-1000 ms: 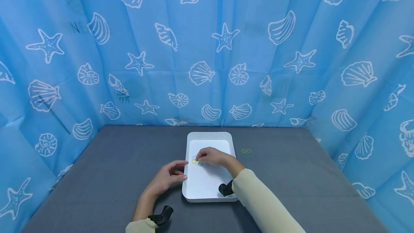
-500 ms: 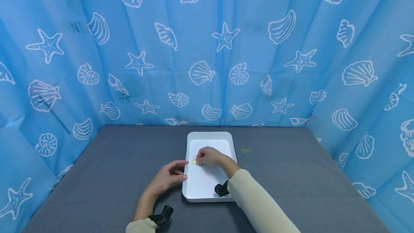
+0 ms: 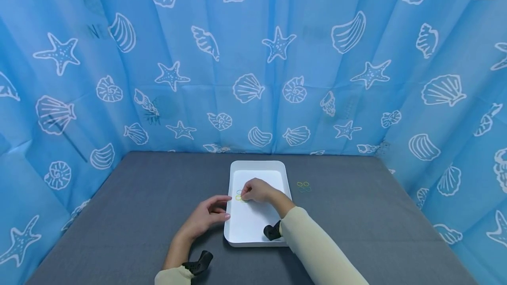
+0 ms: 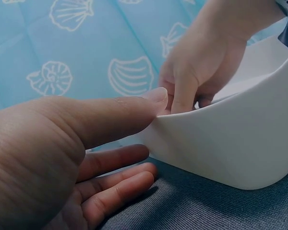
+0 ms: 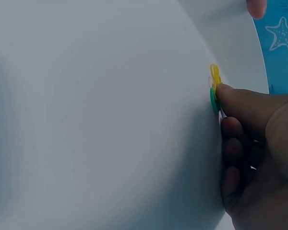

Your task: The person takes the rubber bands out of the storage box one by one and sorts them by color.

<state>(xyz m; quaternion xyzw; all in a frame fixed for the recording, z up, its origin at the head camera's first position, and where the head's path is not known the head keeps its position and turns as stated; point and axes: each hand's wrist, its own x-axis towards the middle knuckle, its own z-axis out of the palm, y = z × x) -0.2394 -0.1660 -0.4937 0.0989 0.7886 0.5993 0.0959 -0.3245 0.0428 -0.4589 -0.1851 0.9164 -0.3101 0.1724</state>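
Observation:
My right hand (image 3: 255, 190) reaches into a white tray (image 3: 257, 232), its fingers curled and its thumb and fingertips pinching at a rubber band by the tray's left side. In the right wrist view a yellow rubber band (image 5: 214, 73) and a green rubber band (image 5: 213, 99) show at the thumb tip; which one is pinched is unclear. A blue rubber band (image 3: 239, 192) lies just beyond the fingertips. My left hand (image 3: 206, 215) is at the tray's left edge. Its thumb touches the rim in the left wrist view, while the other fingers stretch loosely beside the outer wall.
Right of the tray, several small bands lie on the grey tabletop (image 3: 340, 223), including a yellow band (image 3: 299, 184) and, nearer, fainter green-blue ones. A blue curtain (image 3: 253, 113) with shell prints stands behind and at both sides.
My right forearm has shifted slightly left, and the fingertips now cover more of the green band inside the tray. The left hand keeps its place at the rim.

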